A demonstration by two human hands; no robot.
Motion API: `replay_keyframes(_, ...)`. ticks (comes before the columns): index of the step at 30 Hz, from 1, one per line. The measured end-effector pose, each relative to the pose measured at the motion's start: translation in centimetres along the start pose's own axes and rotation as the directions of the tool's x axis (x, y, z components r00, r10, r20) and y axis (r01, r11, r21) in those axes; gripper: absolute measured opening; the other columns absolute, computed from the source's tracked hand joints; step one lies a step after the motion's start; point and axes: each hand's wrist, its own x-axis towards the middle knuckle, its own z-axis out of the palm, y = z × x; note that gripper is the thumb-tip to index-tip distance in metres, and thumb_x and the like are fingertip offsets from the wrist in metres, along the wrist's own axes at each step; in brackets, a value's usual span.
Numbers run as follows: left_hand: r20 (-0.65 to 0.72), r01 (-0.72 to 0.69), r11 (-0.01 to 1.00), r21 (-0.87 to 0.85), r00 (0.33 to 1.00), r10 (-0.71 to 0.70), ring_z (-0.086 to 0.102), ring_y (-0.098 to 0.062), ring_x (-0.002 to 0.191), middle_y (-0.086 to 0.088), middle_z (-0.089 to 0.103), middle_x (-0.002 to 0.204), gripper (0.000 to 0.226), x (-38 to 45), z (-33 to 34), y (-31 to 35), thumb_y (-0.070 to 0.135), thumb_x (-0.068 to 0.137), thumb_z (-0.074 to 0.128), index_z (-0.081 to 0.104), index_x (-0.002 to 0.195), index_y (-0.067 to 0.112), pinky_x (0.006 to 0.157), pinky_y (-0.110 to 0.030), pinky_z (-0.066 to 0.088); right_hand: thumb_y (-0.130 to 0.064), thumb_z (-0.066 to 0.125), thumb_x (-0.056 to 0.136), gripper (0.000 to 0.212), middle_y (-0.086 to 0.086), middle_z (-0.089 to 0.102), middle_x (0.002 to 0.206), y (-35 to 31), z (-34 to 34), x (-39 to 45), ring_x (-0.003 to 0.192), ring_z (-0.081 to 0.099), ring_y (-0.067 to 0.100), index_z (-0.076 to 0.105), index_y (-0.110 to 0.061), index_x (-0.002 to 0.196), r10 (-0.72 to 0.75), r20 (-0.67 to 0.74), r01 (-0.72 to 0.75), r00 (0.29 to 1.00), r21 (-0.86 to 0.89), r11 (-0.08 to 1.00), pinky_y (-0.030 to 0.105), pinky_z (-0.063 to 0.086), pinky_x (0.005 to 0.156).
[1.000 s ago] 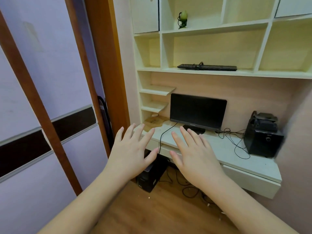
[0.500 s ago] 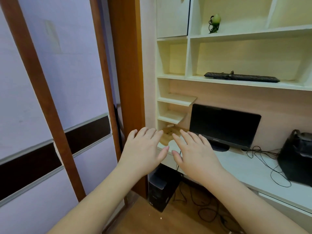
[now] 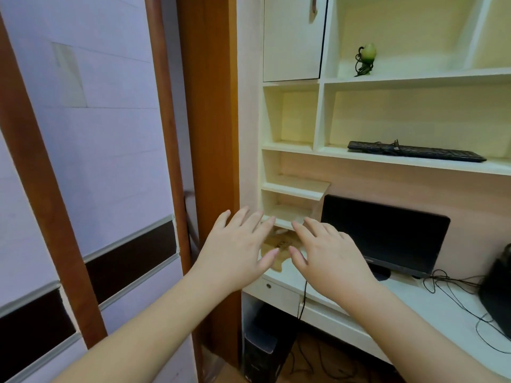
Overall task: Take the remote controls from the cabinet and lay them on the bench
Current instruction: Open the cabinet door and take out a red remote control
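Both bare hands hover empty, fingers spread flat: left hand (image 3: 235,252) at nine o'clock of right hand (image 3: 331,261), above the white tabletop (image 3: 431,302).

A black flat keyboard (image 3: 414,151) lies on the cream shelf (image 3: 387,161) above the black monitor (image 3: 384,233), which stands on the white table (image 3: 431,308); a sliding wardrobe door (image 3: 91,172) stands left.

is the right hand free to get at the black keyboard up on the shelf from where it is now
Probably yes. The right hand is open and empty, and the keyboard lies at the front of an open shelf with no door before it. Only the monitor stands below the path; the hand must rise well above it.
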Motion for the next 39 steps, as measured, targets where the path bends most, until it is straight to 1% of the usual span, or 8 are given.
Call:
replay_keyframes(5,0.001,0.006,1.0,0.001,1.0,-0.006,0.015,-0.022,0.147,0.001,0.022,0.159,0.066,5.1,1.2,-1.1,0.062,0.093,0.017,0.017,0.152,0.031,0.118,-0.046,0.013,-0.05,0.028,0.097,0.056,-0.001,0.026,0.156,2.6,1.3,4.3,0.14,0.029,0.018,0.022,-0.028,0.149,0.026,-0.024,-0.027,0.999,-0.008,1.0,0.035,0.031,0.107)
replay_keyframes(8,-0.017,0.011,0.999,0.039,1.0,-0.01,0.026,-0.024,0.143,0.0,0.034,0.154,0.073,8.6,2.3,-1.5,0.062,0.087,0.011,0.028,0.149,0.029,0.114,-0.047,0.022,-0.049,0.028,0.097,0.056,-0.001,0.027,0.155,4.7,2.2,7.4,0.139,0.03,0.019,0.023,-0.027,0.149,0.026,-0.053,-0.027,0.998,-0.011,1.0,0.036,0.031,0.106)
replay_keyframes(13,-0.068,0.009,0.997,0.079,0.998,-0.004,0.044,-0.022,0.132,0.0,0.054,0.139,0.063,15.2,4.4,-2.0,0.058,0.09,0.027,0.048,0.138,0.024,0.105,-0.045,0.037,-0.048,0.032,0.096,0.056,0.002,0.036,0.15,8.6,3.7,13.4,0.134,0.038,0.022,0.03,-0.024,0.146,0.013,-0.106,-0.013,0.994,-0.001,1.0,0.037,0.034,0.103)
replay_keyframes(19,-0.066,-0.038,0.995,0.092,0.997,0.044,0.02,-0.018,0.145,0.004,0.033,0.154,0.067,23.8,5.9,-2.6,0.062,0.089,0.018,0.031,0.147,0.03,0.118,-0.042,0.017,-0.048,0.039,0.094,0.054,0.01,0.049,0.142,13.4,4.7,20.1,0.125,0.05,0.029,0.042,-0.021,0.141,-0.007,-0.182,-0.004,0.983,-0.058,0.998,0.042,0.039,0.099)
replay_keyframes(26,-0.127,-0.046,0.996,0.078,0.99,0.056,0.019,-0.017,0.144,0.004,0.03,0.155,0.061,31.3,7.3,-3.5,0.058,0.094,0.028,0.028,0.148,0.03,0.118,-0.039,0.014,-0.049,0.029,0.097,0.058,0.004,0.036,0.149,17.1,4.1,26.7,0.133,0.038,0.024,0.022,-0.024,0.149,-0.044,-0.202,0.033,0.978,-0.059,0.998,0.038,0.031,0.105)
replay_keyframes(32,-0.204,-0.086,0.993,0.083,0.974,0.101,0.027,-0.019,0.141,0.002,0.039,0.15,0.058,35.5,8.4,-6.0,0.055,0.091,0.035,0.038,0.143,0.029,0.115,-0.038,0.018,-0.047,0.038,0.094,0.054,0.004,0.048,0.14,18.4,3.5,31.1,0.125,0.048,0.025,0.037,-0.023,0.143,-0.037,-0.29,0.0,0.956,-0.128,0.992,0.038,0.037,0.098)
replay_keyframes(37,-0.225,-0.111,0.99,0.085,0.966,0.127,0.021,-0.018,0.143,0.0,0.029,0.155,0.061,38.4,9.3,-9.7,0.055,0.093,0.033,0.028,0.147,0.028,0.117,-0.038,0.014,-0.042,0.054,0.086,0.048,0.011,0.062,0.124,17.6,3.7,35.1,0.114,0.057,0.03,0.058,-0.015,0.126,-0.007,-0.388,-0.058,0.921,-0.155,0.986,0.042,0.045,0.091)
replay_keyframes(39,-0.252,-0.117,0.99,0.075,0.959,0.132,0.023,-0.018,0.142,0.0,0.029,0.154,0.06,39.2,9.4,-11.6,0.055,0.094,0.032,0.027,0.147,0.029,0.116,-0.037,0.016,-0.041,0.054,0.084,0.049,0.013,0.063,0.122,16.6,3.5,36.9,0.114,0.058,0.031,0.059,-0.015,0.124,0.002,-0.419,-0.077,0.908,-0.162,0.984,0.042,0.045,0.092)
